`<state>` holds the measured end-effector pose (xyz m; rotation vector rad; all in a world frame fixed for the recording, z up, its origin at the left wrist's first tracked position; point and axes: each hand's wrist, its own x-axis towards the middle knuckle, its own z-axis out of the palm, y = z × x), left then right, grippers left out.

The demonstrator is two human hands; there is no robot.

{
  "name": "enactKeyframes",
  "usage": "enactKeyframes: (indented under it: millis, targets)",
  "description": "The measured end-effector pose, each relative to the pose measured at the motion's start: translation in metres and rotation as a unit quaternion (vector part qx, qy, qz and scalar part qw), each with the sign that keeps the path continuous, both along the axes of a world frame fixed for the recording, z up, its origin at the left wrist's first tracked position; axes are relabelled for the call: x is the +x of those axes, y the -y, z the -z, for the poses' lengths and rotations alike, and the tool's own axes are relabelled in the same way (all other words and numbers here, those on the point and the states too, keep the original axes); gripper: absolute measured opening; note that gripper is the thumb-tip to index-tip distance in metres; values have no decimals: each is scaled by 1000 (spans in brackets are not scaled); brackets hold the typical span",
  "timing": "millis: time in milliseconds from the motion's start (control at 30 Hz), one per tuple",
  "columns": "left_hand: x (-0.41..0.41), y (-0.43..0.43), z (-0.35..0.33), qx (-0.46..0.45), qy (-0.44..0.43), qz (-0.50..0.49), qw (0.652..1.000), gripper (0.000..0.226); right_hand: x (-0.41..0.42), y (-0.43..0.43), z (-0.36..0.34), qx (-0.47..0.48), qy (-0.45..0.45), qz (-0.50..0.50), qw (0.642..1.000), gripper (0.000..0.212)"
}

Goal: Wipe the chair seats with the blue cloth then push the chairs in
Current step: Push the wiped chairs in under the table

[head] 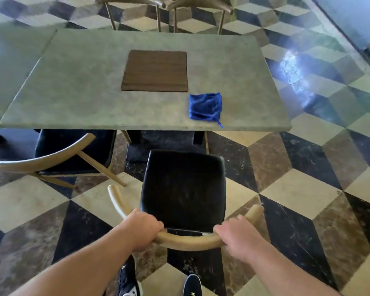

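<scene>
A chair with a black seat (183,186) and a curved wooden backrest (186,242) stands just in front of me, its seat out from under the table. My left hand (142,228) grips the backrest on the left and my right hand (237,237) grips it on the right. The blue cloth (205,106) lies crumpled on the grey table (83,86), near its front right edge, with neither hand on it. A second chair (73,150) with a black seat stands to the left, partly under the table.
A brown wooden square (155,71) is set in the table's middle. Two more chairs (165,5) stand at the far side. Another table (13,60) adjoins on the left. My shoes (192,285) stand on the chequered floor behind the chair.
</scene>
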<state>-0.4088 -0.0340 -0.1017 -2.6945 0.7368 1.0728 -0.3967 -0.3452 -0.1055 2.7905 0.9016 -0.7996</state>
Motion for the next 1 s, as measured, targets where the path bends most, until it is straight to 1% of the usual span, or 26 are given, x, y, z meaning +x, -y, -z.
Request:
enactKeyframes:
  millis: [100,200,400,667,833,1000]
  targets:
    - [13,-35,-6,6,13,3,1000,22,20,-35,-4,9,-4,5,1000,20]
    - [31,-70,-14,10,25,6,1000,25,39,-72,-8,15,-2,8,1000,19]
    - [75,-124,-21,9,54,9,998,20,89,-127,-15,-6,8,-2,1000,22]
    - [134,-130,-10,11,56,-9,998,19,167,-132,5,-24,12,-19,999,22]
    - [173,-124,3,14,64,-9,998,20,201,-125,18,-32,10,-19,999,27]
    - [203,-120,26,14,78,-8,997,24,237,-124,18,-37,16,-44,998,19]
